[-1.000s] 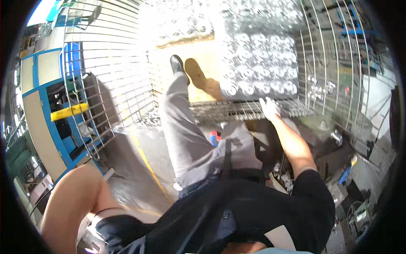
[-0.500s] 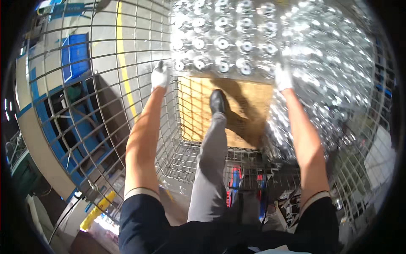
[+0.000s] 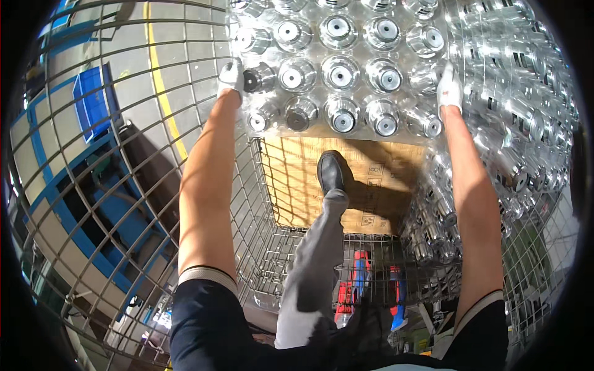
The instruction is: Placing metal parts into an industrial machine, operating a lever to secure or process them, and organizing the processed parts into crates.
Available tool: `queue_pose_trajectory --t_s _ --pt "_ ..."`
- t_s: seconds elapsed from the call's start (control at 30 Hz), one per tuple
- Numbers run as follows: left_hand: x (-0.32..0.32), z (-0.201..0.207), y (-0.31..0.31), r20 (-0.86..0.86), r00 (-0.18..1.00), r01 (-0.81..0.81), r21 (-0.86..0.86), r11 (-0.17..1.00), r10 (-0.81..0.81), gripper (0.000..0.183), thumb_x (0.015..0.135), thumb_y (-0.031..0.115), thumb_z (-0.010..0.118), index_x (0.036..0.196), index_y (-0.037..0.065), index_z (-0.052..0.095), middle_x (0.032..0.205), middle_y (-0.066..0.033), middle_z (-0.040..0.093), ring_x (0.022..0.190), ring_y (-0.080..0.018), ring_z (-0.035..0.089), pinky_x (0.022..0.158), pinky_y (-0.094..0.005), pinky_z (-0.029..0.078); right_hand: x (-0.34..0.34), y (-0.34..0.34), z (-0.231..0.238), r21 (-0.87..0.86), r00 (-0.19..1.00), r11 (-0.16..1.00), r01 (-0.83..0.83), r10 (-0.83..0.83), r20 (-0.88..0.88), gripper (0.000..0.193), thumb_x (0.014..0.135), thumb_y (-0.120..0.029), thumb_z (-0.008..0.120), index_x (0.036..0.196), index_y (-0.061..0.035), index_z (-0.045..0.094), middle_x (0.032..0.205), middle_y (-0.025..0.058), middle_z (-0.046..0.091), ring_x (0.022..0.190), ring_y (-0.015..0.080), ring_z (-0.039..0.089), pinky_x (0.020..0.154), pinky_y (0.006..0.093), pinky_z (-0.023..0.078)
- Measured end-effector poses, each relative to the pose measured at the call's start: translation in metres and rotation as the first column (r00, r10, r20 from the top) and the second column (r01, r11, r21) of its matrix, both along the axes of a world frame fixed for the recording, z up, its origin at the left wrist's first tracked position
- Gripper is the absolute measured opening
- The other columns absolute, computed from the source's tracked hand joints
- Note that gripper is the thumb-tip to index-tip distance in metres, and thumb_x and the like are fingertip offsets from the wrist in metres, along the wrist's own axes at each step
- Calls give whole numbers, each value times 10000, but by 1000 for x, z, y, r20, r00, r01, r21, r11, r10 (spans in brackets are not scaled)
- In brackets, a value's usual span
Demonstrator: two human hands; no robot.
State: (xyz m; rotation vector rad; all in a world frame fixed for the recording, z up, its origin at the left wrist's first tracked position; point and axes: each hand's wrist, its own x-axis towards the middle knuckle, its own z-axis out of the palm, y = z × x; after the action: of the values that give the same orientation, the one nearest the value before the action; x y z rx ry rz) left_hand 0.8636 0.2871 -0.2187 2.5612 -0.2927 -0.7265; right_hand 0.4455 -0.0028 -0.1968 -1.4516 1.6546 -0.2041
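A wide block of shiny, cup-shaped parts in rows, seemingly set in clear plastic, spans the upper middle of the view. On its left side is my left hand in a white glove, thumb up by the corner and the other fingers mostly hidden. My right hand, gloved too, clasps the opposite side, its fingers partly out of sight. Both arms reach forward, holding the block between them. Below its near edge lies a brown cardboard sheet, with my dark shoe standing on it.
A wire mesh cage surrounds me. More silvery parts are stacked along the right. Outside on the left are a blue bin, a blue-and-cream bench and a yellow floor line. Red and blue objects show below the near mesh.
The block looks larger and its near edge sits lower in the picture, closer to me. My hands appear wider apart with it. The shoe and cardboard have shifted slightly down in view.
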Motion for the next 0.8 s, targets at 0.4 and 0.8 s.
queue_pose_trajectory --t_s 0.4,0.8 --pt "4 29 -38 -390 916 -99 -1 995 91 326 794 244 646 996 -9 611 785 -49 607 618 -123 541 543 -257 442 3 -25 -20 333 989 932 145 -140 -39 437 747 -275 629 1079 6 596 1009 116 613 912 184 548 805 315 418" --pt "-8 53 -51 -438 886 -145 51 988 152 228 828 216 574 1029 116 613 882 -9 621 733 -110 580 580 -244 465 -9 -26 -28 209 992 973 101 -116 58 478 709 -390 717 911 35 638 857 93 631 719 165 563 641 309 454"
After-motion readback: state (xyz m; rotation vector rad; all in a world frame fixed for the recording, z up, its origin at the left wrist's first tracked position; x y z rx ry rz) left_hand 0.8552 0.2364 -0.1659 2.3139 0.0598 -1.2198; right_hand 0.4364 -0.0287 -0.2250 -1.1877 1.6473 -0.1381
